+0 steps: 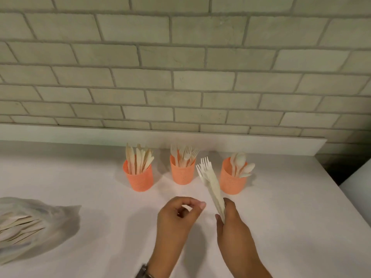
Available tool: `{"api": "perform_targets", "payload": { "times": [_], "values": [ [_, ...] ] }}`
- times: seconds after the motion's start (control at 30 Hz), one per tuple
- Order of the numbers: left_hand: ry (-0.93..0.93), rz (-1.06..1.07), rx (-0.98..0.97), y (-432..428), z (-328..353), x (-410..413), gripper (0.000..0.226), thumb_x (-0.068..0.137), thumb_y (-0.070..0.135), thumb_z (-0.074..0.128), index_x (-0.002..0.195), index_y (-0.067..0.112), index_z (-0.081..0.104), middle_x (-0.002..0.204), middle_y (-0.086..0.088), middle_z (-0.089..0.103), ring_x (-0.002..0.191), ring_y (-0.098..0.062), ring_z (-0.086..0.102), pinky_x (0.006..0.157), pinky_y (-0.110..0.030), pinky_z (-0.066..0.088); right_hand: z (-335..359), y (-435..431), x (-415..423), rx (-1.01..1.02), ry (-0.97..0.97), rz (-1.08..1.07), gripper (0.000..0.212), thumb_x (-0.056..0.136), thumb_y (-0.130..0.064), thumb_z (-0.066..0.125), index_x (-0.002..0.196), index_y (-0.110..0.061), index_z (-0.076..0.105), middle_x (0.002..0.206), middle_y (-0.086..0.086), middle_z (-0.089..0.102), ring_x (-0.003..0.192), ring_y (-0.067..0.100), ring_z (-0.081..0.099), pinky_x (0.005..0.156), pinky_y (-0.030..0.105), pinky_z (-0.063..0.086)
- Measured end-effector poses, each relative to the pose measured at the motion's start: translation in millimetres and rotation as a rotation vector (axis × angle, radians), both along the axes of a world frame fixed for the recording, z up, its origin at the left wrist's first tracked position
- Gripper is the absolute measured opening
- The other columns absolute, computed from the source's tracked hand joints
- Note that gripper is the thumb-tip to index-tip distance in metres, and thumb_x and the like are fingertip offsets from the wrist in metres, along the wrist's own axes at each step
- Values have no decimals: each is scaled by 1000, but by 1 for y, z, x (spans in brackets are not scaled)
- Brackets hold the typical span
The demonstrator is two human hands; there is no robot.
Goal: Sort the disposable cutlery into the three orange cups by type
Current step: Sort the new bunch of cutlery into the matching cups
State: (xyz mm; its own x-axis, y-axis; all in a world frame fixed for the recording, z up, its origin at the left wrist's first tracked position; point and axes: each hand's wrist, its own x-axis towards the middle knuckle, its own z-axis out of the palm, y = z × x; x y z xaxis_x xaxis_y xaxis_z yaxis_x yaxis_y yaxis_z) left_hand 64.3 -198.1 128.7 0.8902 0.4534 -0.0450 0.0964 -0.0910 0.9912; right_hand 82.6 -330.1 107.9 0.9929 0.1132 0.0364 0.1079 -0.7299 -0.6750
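Note:
Three orange cups stand in a row on the white counter. The left cup [140, 180] holds several knives, the middle cup [182, 173] several forks, the right cup [230, 182] several spoons. My right hand [235, 232] grips a small bunch of pale forks [210, 183] by the handles, tines up, between the middle and right cups and nearer to me. My left hand [176, 221] hovers just left of it, fingers curled with thumb and fingertips close together, nothing visibly held.
A clear plastic bag [30, 227] with several more pieces of cutlery lies at the left of the counter [90, 197]. A brick wall with a low white ledge [261, 146] runs behind the cups. The counter's right edge drops off at the far right.

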Motion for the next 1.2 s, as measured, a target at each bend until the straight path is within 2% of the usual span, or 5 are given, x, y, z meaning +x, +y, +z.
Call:
{"api": "perform_targets", "payload": {
  "times": [0.27, 0.47, 0.6, 0.8, 1.2],
  "values": [
    [52, 41, -315, -43, -4, -8, 11, 69, 9, 79, 76, 14, 73, 72, -6, 74, 70, -28, 70, 74, -35, 59, 17, 4, -5, -198, -86, 71, 46, 100, -27, 27, 145, -24, 15, 132, -5, 43, 94, 11, 58, 70, 18, 39],
    [16, 38, -359, -41, 2, -7, 17, 75, 3, 72, 90, 11, 75, 77, -3, 76, 74, -18, 73, 71, -26, 59, 5, 12, -2, -358, -259, 58, 86, 45, -8, 90, 119, -9, 47, 73, 0, 63, 31, 15, 50, 38, 9, 0],
    [-17, 24, -377, -40, 12, -9, 21, 78, -1, 68, 78, 18, 76, 75, -4, 76, 73, -18, 73, 66, -20, 57, -1, 13, -4, -302, -283, 38, 91, 44, -1, 89, 124, -5, 45, 72, 2, 60, 30, 15, 46, 32, 12, 16],
    [-45, -61, -281, -39, 16, -9, 27, 81, 3, 66, 68, 24, 77, 76, -5, 76, 78, -24, 73, 76, -28, 58, 2, 9, -6, -3, -151, 92, 64, 92, -8, 48, 147, -22, 18, 115, -3, 51, 82, 13, 61, 64, 20, 47],
    [-49, -111, -115, -41, 9, -10, 8, 87, 12, 61, 85, 20, 61, 74, -1, 75, 75, -20, 70, 79, -30, 55, 7, 6, -4, 319, -25, 171, 60, 89, -9, 45, 138, -38, 27, 121, -16, 56, 105, 3, 60, 85, 19, 51]
  ]
}}
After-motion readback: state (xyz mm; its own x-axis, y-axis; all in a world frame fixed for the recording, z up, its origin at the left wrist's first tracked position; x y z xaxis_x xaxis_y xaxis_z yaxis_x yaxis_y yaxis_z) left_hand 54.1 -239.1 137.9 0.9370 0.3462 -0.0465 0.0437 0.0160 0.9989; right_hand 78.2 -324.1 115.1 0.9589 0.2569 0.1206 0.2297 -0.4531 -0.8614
